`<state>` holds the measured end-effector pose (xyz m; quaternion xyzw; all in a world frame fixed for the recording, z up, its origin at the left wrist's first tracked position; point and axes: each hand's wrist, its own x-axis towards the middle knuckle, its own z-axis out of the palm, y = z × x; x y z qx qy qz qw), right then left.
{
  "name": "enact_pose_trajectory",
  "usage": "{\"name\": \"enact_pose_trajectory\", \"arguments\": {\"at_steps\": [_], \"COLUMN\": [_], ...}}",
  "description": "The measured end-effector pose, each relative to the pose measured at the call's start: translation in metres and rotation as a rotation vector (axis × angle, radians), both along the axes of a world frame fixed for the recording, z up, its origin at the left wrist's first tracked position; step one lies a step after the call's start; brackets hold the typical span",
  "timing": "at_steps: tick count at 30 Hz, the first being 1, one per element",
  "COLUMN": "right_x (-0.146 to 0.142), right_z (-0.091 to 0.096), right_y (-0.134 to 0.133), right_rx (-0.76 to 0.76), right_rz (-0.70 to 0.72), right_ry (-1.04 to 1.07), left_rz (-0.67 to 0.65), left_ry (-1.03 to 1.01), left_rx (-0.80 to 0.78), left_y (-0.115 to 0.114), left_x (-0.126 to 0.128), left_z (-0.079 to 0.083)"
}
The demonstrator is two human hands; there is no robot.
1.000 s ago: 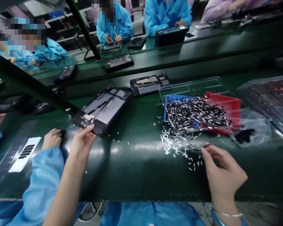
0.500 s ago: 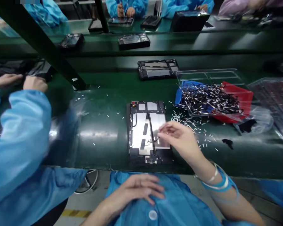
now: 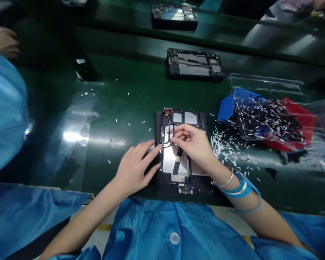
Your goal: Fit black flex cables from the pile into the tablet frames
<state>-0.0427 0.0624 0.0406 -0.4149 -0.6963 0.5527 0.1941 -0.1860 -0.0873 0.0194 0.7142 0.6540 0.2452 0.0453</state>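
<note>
An opened tablet (image 3: 168, 163), with pale battery panels and black strips inside, lies on the green bench in front of me. My right hand (image 3: 196, 146) is above it, thumb and forefinger pinching a thin black cable (image 3: 167, 145). The cable curves toward the tablet's left edge. My left hand (image 3: 135, 166) reaches in from the left, fingers apart. Its index fingertip is at that edge by the cable's end; whether it touches the cable I cannot tell. A blue wrist strap (image 3: 241, 186) is around my right wrist.
A clear tray (image 3: 265, 77) with blue and red bins (image 3: 226, 108) holds a heap of short black cables (image 3: 271, 117). Small white strips (image 3: 219, 144) are scattered beside it. Another opened tablet (image 3: 195, 65) lies farther back. A co-worker's blue sleeve (image 3: 5, 112) is at the left.
My left hand has risen from my lap to the tablet's left edge. My right hand has shifted toward the tablet's upper left with the cable. The view has tilted down.
</note>
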Motion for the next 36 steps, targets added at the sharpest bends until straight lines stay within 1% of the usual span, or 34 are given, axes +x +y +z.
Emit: {"name": "enact_pose_trajectory", "arguments": {"at_steps": [3,7,12,16,20,24,29,33,36], "right_x": [-0.002,-0.003,0.000,0.000,-0.002,-0.005,-0.008,-0.010,-0.010], "right_z": [0.001,0.000,0.003,0.004,0.006,0.010,0.013,0.012,0.008], "right_y": [-0.002,-0.002,0.007,0.019,0.026,0.027,0.027,0.026,0.024], "right_rx": [0.035,0.051,0.047,0.058,0.104,0.148,0.177,0.237,0.302], "right_rz": [0.008,0.022,0.073,0.131,0.166,0.180,0.198,0.203,0.203], "right_ry": [-0.047,-0.077,-0.075,-0.119,-0.179,-0.248,-0.319,-0.375,-0.373], "left_rz": [-0.014,-0.009,-0.014,0.022,0.063,0.044,0.035,0.036,0.010], "left_ry": [0.093,0.144,0.221,0.211,0.169,0.178,0.175,0.170,0.181], "left_rx": [0.013,0.031,0.049,0.036,0.069,0.037,0.010,-0.001,0.005], "left_y": [-0.001,-0.001,0.004,0.006,0.004,0.004,0.005,0.005,0.006], "left_x": [0.002,0.003,0.005,0.013,0.023,0.025,0.024,0.024,0.024], "left_z": [0.000,0.000,0.004,0.007,0.005,0.000,-0.001,0.000,0.002]}}
